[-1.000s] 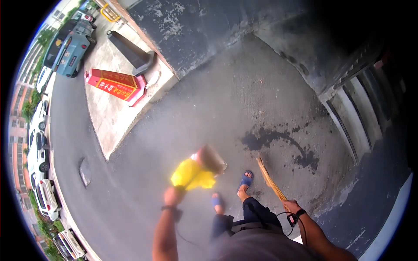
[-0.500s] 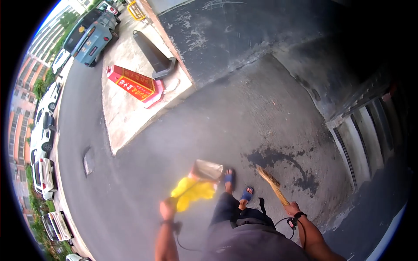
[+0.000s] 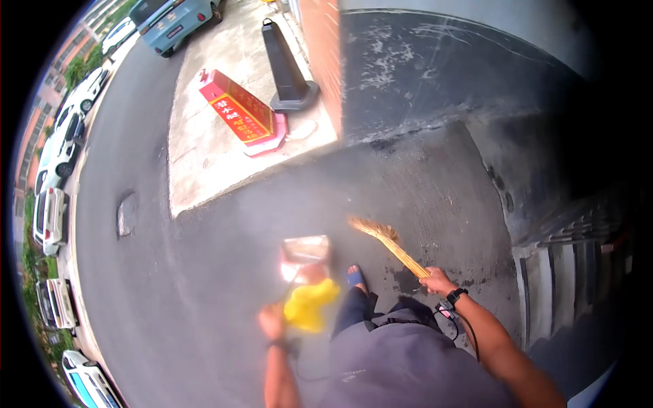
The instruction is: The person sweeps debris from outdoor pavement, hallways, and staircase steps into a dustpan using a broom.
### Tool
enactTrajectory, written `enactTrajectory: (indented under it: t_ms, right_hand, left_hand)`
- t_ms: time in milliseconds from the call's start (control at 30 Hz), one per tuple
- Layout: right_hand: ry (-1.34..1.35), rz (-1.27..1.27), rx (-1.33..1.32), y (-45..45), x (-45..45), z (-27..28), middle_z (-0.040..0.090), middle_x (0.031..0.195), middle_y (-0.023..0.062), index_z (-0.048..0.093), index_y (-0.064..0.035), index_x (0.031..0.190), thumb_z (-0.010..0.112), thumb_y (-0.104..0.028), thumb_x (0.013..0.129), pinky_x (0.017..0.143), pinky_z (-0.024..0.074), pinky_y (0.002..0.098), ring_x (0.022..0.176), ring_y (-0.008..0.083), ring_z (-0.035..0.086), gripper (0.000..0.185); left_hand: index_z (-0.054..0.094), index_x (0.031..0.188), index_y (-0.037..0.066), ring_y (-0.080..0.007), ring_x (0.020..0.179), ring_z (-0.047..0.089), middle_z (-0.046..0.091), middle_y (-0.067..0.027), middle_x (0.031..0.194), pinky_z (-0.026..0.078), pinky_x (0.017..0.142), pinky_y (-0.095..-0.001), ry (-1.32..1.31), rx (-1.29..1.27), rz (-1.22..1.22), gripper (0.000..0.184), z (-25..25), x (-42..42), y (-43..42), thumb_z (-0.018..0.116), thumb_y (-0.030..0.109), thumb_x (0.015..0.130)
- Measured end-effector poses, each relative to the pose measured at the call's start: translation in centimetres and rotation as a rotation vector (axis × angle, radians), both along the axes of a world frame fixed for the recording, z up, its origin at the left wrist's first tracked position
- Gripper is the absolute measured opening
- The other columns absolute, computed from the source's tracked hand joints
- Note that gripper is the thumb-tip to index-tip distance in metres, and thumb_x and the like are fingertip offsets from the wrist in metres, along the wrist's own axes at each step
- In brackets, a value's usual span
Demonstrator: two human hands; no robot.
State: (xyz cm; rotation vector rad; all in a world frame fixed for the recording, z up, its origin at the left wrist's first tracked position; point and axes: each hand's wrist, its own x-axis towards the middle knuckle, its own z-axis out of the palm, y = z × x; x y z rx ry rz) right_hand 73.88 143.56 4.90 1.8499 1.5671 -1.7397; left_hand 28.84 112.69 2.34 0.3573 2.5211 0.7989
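My right hand (image 3: 439, 280) is closed around the handle of a straw broom (image 3: 398, 251). The frayed head of the broom points forward and left, over the dark pavement. At lower left my left hand (image 3: 272, 321) is closed and blurred. From it extend a bright yellow, crumpled piece (image 3: 311, 304) and a box-like dustpan (image 3: 306, 258) with a pale, shiny inside. Blur obscures how the yellow piece joins the dustpan, and whether it is a bag or a cloth. One blue sandal (image 3: 355, 277) shows between the dustpan and the broom.
A red cone-shaped sign (image 3: 241, 112) and a black post (image 3: 287, 68) stand on a raised concrete slab (image 3: 194, 163). Steps (image 3: 561, 292) rise at the right, near a dark wall (image 3: 435, 68). Parked cars (image 3: 51, 221) line the road at left.
The view has shifted as I turn and move ahead. The broom has swung forward and left, away from the wet patch. The dustpan and yellow piece stay with my left hand.
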Motion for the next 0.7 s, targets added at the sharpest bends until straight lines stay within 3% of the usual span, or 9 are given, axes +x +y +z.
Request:
enactTrajectory:
  t_ms: [267,467,567,667,700]
  right_hand:
    - [0.047,0.102,0.068,13.7,-16.0,2.7,0.059,0.064,0.0009,0.061,-0.0047,0.096,0.065,-0.015,0.082,0.037,0.0380,0.0274,0.045,0.0095,0.054,0.018]
    - [0.060,0.102,0.164,24.2,-28.0,2.4,0.059,0.064,0.0017,0.063,-0.0063,0.100,0.066,-0.017,0.084,0.038,0.0402,0.0287,0.044,0.0101,0.054,0.020]
    - [0.026,0.149,0.253,32.0,-36.2,-0.2,0.065,0.071,0.0072,0.063,-0.0069,0.105,0.065,-0.020,0.084,0.049,0.0485,0.0355,0.055,0.0205,0.063,0.025]
    - [-0.056,0.293,0.423,37.7,-41.0,-4.5,0.070,0.086,0.0144,0.062,-0.0090,0.114,0.063,-0.025,0.085,0.068,0.0532,0.0432,0.079,0.0341,0.069,0.033]
    - [-0.105,0.321,0.500,39.3,-42.8,-4.8,0.070,0.088,0.0163,0.060,-0.0098,0.118,0.063,-0.023,0.084,0.070,0.0533,0.0440,0.080,0.0345,0.069,0.037]
  left_hand:
    - [0.072,0.094,-0.002,-0.0188,0.067,0.065,0.071,-0.0136,0.075,0.052,0.069,-0.0337,0.092,0.034,0.051,0.031,3.1,-4.3,8.8,0.074,0.025,0.079]
    - [0.071,0.094,-0.004,-0.0164,0.068,0.064,0.071,-0.0130,0.075,0.052,0.068,-0.0323,-0.009,0.021,0.158,0.029,4.2,-9.1,17.1,0.073,0.023,0.080]
    - [0.071,0.095,-0.003,-0.0167,0.068,0.065,0.071,-0.0133,0.077,0.052,0.069,-0.0321,-0.074,-0.011,0.241,0.030,3.2,-12.6,23.5,0.073,0.023,0.080]
    - [0.071,0.096,-0.003,-0.0180,0.068,0.066,0.071,-0.0138,0.077,0.052,0.069,-0.0321,-0.085,-0.075,0.239,0.030,3.6,-14.6,27.8,0.073,0.023,0.081]
    - [0.071,0.096,-0.003,-0.0185,0.069,0.066,0.071,-0.0141,0.077,0.052,0.069,-0.0322,-0.046,-0.087,0.219,0.030,3.3,-15.6,29.5,0.073,0.023,0.081]
